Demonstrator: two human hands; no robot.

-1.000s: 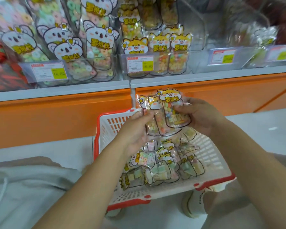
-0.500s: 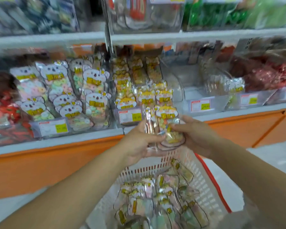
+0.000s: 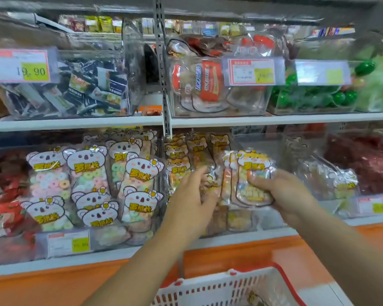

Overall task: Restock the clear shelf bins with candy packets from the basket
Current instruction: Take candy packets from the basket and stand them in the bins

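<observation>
**Crowded bin, loose fan of packets**

The lower shelf carries clear bins, with koala packets at left. The next bin, orange-faced stock, looks crowded; the left hand, grip wide and fingers straight, presses against its contents. Just right, the candy packets sit fanned in the right hand, grip curled round them. Pushed in together, they could snag, buckle or slip out, missing the basket.

Packets before bin — basket below.
</observation>
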